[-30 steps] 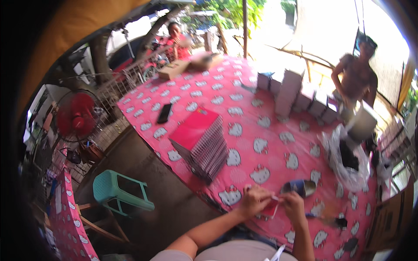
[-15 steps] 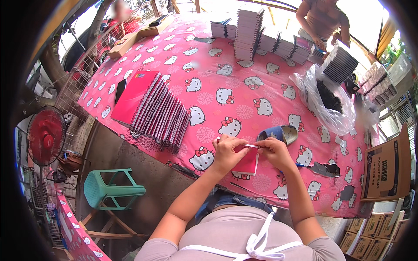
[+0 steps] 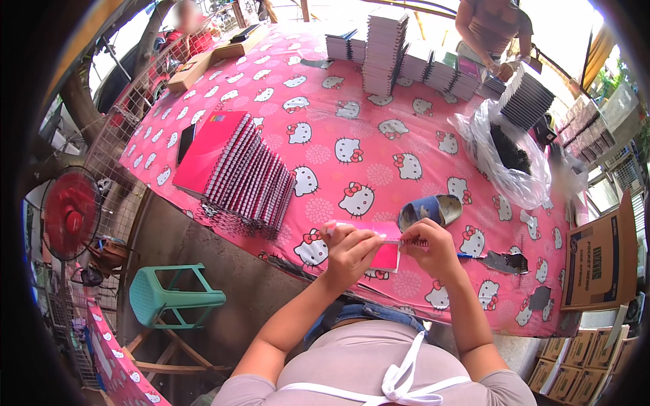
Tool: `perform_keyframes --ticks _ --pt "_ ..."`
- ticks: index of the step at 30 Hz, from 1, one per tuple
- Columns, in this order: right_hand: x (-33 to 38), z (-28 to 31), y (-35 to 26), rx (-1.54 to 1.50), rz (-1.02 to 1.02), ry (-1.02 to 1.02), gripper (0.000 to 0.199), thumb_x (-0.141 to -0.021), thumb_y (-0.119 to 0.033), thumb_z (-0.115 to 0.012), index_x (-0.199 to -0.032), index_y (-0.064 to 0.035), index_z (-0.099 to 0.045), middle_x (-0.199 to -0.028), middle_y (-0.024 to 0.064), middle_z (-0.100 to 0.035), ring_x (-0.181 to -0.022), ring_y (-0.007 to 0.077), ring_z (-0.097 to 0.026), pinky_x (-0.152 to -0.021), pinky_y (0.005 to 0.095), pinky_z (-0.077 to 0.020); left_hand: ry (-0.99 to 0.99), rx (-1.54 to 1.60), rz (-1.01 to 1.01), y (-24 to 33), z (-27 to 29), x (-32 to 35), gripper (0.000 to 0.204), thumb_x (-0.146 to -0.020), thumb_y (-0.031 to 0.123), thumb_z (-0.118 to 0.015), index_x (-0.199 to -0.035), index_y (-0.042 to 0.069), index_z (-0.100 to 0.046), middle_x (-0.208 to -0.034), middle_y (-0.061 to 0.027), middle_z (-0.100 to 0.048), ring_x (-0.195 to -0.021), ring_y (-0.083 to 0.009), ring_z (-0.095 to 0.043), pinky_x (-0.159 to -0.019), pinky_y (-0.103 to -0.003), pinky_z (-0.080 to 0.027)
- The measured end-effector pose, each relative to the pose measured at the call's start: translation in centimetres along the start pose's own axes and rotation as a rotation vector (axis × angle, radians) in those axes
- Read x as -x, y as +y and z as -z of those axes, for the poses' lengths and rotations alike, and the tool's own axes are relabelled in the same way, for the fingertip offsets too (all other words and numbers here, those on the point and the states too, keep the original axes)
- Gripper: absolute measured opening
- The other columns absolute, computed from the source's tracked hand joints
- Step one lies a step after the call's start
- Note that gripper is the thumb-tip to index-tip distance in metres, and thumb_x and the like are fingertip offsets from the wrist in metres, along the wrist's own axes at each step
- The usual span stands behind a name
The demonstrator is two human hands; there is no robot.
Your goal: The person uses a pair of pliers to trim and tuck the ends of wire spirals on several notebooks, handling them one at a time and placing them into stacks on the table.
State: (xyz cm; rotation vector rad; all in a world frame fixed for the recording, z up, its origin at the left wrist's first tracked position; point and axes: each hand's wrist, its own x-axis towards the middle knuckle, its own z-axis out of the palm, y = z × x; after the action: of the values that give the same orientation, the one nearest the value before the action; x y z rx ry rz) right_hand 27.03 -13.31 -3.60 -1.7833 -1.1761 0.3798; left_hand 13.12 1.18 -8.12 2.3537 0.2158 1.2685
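A small notebook with a pink cover [image 3: 386, 258] lies at the table's near edge in front of me, its white page edges showing. My left hand [image 3: 352, 254] is closed on its left side, fingers bent over the upper sheets. At the notebook's upper right, my right hand [image 3: 432, 249] pinches a dark spiral binding coil [image 3: 417, 242] between thumb and fingertips. The coil's end meets the notebook's edge; how far it runs through the holes is hidden. Just beyond the right hand sits a blue slipper [image 3: 421, 210].
A leaning stack of pink spiral notebooks [image 3: 237, 172] stands left, beside a dark phone [image 3: 187, 142]. Notebook stacks [image 3: 384, 57] line the far side, near a co-worker [image 3: 494, 34]. A plastic bag of black coils [image 3: 511, 150] lies right, past a torn tablecloth patch [image 3: 506, 262].
My left hand has shifted slightly left and down, and more pink sheet now shows above it. The dark coil has come into view at my right fingertips. The co-worker's hands have moved.
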Motion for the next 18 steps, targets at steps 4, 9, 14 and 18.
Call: perform_keyframes --ticks 4,9,14,18 --pt "1.2 -0.4 -2.6 0.123 0.247 0.206 0.024 -0.070 0.007 -0.070 -0.091 -0.0034 -0.063 -0.083 0.0099 -0.057 -0.071 0.0238 -0.058 -0.059 0.0321 -0.0487 0.077 -0.145 -0.212 0.7 2.1 -0.4 0.022 -0.071 0.017 -0.071 -0.092 0.021 -0.073 -0.091 0.0090 -0.064 -0.084 -0.0105 -0.048 -0.102 -0.044 -0.020" --pt "1.9 -0.8 -3.8 0.179 0.369 0.315 0.025 -0.069 0.010 -0.068 -0.090 -0.0035 -0.063 -0.079 0.0100 -0.054 -0.071 0.0233 -0.056 -0.057 0.0314 -0.0471 0.130 -0.223 -0.284 1.3 3.3 -0.4 0.023 -0.071 0.022 -0.071 -0.094 0.026 -0.073 -0.096 0.0131 -0.063 -0.084 -0.0086 -0.046 -0.100 -0.044 -0.021" --pt "2.0 -0.9 -4.0 0.172 0.460 0.382 0.028 -0.067 0.012 -0.068 -0.089 -0.0036 -0.062 -0.078 0.0089 -0.052 -0.071 0.0230 -0.053 -0.056 0.0305 -0.0445 0.170 -0.246 -0.326 1.9 3.8 -1.0 0.020 -0.071 0.023 -0.073 -0.090 0.028 -0.072 -0.096 0.0152 -0.063 -0.084 -0.0084 -0.044 -0.098 -0.044 -0.024" --pt "2.1 -1.0 -4.4 0.166 0.451 0.404 0.027 -0.066 0.012 -0.068 -0.088 -0.0035 -0.063 -0.078 0.0089 -0.053 -0.070 0.0227 -0.053 -0.056 0.0306 -0.0445 0.153 -0.241 -0.333 2.0 4.0 -1.1 0.020 -0.071 0.020 -0.075 -0.089 0.027 -0.071 -0.098 0.0148 -0.063 -0.085 -0.0109 -0.043 -0.097 -0.042 -0.027"
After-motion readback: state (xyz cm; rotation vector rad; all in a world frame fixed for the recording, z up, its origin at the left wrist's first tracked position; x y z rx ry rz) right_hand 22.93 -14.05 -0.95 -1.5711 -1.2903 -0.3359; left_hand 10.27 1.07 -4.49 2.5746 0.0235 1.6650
